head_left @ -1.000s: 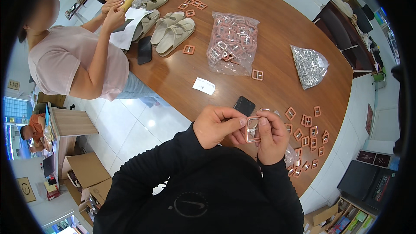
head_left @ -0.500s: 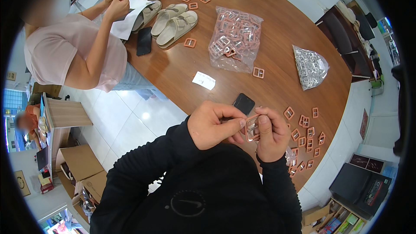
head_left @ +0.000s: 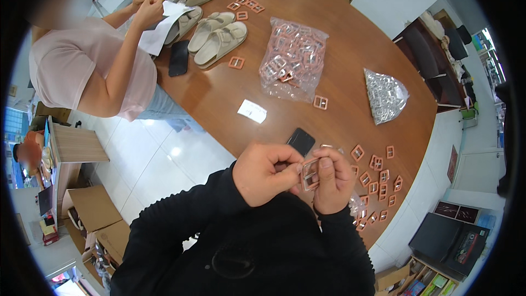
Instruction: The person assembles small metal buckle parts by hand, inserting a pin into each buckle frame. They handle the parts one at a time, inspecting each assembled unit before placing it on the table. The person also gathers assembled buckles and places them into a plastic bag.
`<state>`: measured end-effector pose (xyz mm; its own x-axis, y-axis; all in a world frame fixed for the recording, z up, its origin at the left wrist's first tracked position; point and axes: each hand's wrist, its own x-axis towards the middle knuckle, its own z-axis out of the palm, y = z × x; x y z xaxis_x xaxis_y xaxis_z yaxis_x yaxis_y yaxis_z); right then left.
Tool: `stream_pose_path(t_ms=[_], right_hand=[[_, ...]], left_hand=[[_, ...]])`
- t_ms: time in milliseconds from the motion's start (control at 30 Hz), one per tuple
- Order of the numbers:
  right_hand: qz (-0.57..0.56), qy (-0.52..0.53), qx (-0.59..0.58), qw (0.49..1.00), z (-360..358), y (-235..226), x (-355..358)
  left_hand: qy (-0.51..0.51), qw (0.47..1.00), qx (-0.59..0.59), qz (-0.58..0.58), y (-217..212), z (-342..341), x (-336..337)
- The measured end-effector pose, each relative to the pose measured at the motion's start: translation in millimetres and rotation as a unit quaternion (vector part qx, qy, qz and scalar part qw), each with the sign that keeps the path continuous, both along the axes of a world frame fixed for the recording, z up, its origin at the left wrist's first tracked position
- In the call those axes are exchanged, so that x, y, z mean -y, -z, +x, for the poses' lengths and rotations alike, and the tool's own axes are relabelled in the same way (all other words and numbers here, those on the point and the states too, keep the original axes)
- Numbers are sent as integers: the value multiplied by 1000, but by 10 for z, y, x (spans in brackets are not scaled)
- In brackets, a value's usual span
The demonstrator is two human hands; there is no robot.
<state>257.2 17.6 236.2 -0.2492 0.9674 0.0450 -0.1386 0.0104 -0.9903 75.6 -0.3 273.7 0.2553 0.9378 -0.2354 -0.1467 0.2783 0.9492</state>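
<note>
Close to my chest, above the table's near edge, I hold a copper-coloured square buckle (head_left: 310, 175) with a silvery middle piece. My right hand (head_left: 334, 182) grips its right side between thumb and fingers. At its left edge, the thumb and forefinger of my left hand (head_left: 267, 174) are pinched together on the frame. The other left fingers are mostly hidden behind the buckle. Just beyond my hands lies a black phone (head_left: 301, 142). To the right, several loose copper-coloured buckles (head_left: 383, 191) are scattered, some beside a partly hidden clear plastic bag (head_left: 357, 204).
On the brown table (head_left: 213, 107) lie a bag of copper-coloured buckles (head_left: 293, 60), a bag of silvery buckles (head_left: 385, 97) and a white paper slip (head_left: 252, 111). Beige sandals (head_left: 221, 45) and another phone (head_left: 178, 58) are at the far left, near a person in pink (head_left: 90, 68).
The table and its things sit slightly lower and further left in the picture, as the view has shifted. Both hands still hold the buckle, which is turned a little.
</note>
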Motion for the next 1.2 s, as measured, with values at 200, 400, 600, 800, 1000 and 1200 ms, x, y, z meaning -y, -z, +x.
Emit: stream_pose_path(t_ms=[200, 400, 600, 800, 1000, 1200], right_hand=[[-67, -10, -59, 996, -64, 78, 8], [-70, -27, -50, 996, -69, 105, -32], [-81, -27, -66, 994, -107, 78, -33], [-95, -48, -72, 992, -67, 41, -62], [-102, 2, -17, 995, -105, 89, -9], [-147, 29, -114, 982, -142, 162, 58]], left_hand=[[-17, 993, 79, -88, -7, 1, 27], [-16, 994, 67, -83, 18, -25, 33], [-30, 992, 90, -86, 34, -27, 48], [-41, 987, 129, -83, 84, -7, 59], [-53, 996, 63, -23, 235, 34, 66], [-75, 996, 43, 6, 428, 114, 32]])
